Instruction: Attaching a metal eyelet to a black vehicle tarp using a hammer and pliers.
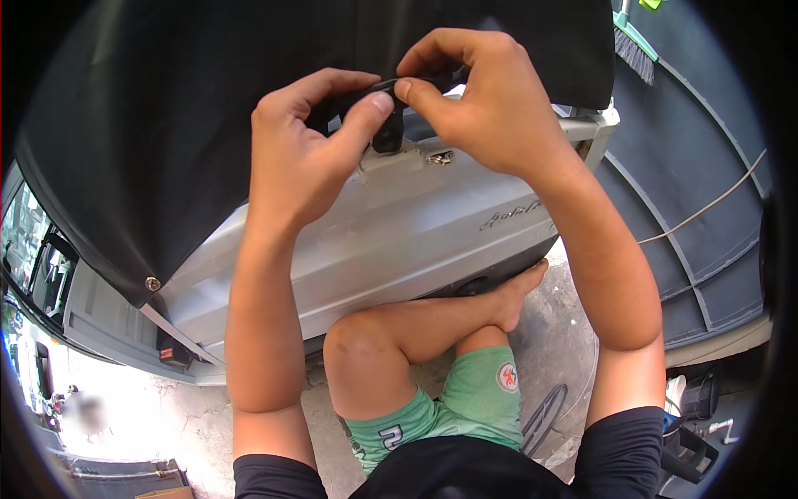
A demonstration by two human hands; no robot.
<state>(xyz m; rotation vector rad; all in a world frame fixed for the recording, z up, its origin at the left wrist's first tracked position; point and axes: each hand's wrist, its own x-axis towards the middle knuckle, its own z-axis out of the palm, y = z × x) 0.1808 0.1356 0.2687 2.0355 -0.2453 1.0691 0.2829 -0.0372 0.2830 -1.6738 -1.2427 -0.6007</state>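
Observation:
A large black sheet-like cover [183, 125] hangs over the upper part of a silver vehicle panel [366, 233]. At its lower edge my left hand [287, 158] pinches a black strip [387, 86] between thumb and fingers. My right hand [503, 108] is closed on the same strip just to the right, thumb and forefinger pressed together. The two thumbs nearly meet. Below them a short black tab [388, 135] hangs against the panel top. Some of the strip is hidden behind my fingers.
A metal snap [152, 284] sits at the cover's left corner. A small metal latch plate [440, 158] is on the panel. My crossed legs [374, 349] are below. At right stand a dark wall [690, 183], a broom [636, 50] and a cable [706, 206]; black gear [690, 453] lies lower right.

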